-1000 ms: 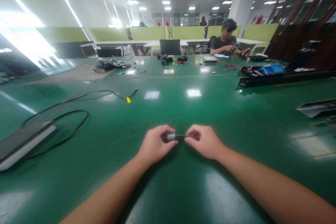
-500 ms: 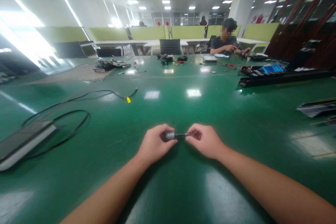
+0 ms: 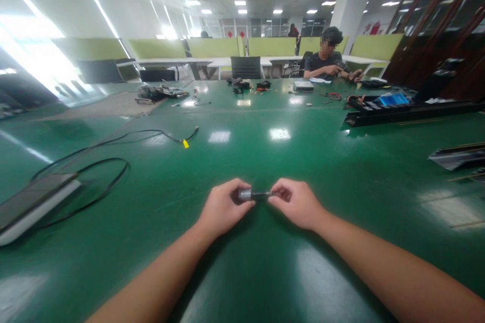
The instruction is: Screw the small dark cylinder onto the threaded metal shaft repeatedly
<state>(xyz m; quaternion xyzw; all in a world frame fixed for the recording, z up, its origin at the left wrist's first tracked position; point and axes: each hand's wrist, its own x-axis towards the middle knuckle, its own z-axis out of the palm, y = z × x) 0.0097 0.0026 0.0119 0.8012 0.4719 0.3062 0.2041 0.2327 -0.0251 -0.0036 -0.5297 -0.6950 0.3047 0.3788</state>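
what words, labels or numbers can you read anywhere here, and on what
None can be read.
The small grey part held between the left hand and right hand: no marking shows.
The yellow tag on the black cable: too small to read.
The red signs on the far wall: blurred.
The blue box on the black tray: print too small to read.

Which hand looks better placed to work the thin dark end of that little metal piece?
Probably the right hand: its fingertips pinch the thin dark rod end of the small silver cylindrical part, while the left hand grips the silver body, steadying it above the green table.
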